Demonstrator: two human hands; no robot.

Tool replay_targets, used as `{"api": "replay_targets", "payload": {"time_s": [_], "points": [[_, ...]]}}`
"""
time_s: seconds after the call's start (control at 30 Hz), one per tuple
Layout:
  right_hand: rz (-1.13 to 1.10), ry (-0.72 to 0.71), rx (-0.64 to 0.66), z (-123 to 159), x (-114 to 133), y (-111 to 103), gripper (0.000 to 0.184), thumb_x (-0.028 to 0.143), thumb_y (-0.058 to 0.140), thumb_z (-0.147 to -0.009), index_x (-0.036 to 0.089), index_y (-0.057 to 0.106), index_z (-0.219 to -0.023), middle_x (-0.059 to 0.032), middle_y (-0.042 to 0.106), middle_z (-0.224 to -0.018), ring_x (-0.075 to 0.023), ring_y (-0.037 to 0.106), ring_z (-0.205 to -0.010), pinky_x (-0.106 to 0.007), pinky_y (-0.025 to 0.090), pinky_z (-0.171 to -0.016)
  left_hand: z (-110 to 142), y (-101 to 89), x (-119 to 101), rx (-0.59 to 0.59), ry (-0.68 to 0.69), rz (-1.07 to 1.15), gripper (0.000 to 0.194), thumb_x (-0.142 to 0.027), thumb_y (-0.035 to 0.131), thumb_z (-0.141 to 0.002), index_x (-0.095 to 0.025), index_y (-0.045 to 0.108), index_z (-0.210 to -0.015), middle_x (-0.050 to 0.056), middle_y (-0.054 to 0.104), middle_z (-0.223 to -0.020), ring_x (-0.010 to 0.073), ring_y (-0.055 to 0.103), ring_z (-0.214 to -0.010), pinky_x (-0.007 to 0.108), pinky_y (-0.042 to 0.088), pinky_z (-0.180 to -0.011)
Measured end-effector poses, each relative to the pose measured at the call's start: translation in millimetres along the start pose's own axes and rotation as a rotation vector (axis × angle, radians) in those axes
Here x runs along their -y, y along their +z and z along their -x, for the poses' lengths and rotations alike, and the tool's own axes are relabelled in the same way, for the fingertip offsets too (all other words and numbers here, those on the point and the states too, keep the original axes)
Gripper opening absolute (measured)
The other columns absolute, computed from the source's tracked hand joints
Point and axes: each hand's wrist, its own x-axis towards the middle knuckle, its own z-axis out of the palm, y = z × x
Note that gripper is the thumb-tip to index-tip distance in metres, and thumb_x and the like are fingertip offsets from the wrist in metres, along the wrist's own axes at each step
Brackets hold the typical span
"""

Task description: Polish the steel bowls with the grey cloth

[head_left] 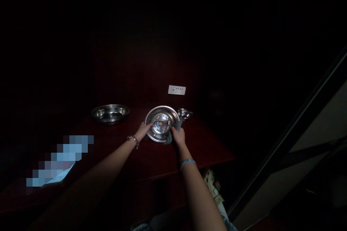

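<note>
Between my hands a shiny steel plate with a raised rim is tilted toward me, a small orange and dark label at its centre. My left hand grips its left rim, thumb on the inner face. On the right side my right hand holds a grey cloth against the rim, fingers closed over both. Behind the plate, partly covered by it, sits a smaller steel bowl. A wide steel basin rests farther left on the dark red table.
A white socket plate is on the dark back wall. At the left lies a bright, blurred-out flat device. A pale clog-like shoe shows below the table's right edge. A slanted dark-framed panel stands at the right.
</note>
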Motion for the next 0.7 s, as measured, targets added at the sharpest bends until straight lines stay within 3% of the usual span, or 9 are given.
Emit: {"api": "replay_targets", "payload": {"time_s": [0.7], "points": [[-0.005,-0.010,-0.008,2.3,0.3,-0.1,0.025,0.028,0.061,-0.092,0.017,0.082,-0.097,-0.0124,0.084,-0.103,-0.0253,0.079,-0.103,-0.027,0.056,-0.086,2.7,-0.9,-2.6,0.010,0.032,-0.021,0.019,-0.017,0.080,-0.060,-0.018,0.071,-0.078,0.007,0.079,-0.077,0.0300,0.079,-0.095,0.038,0.062,-0.091]]}}
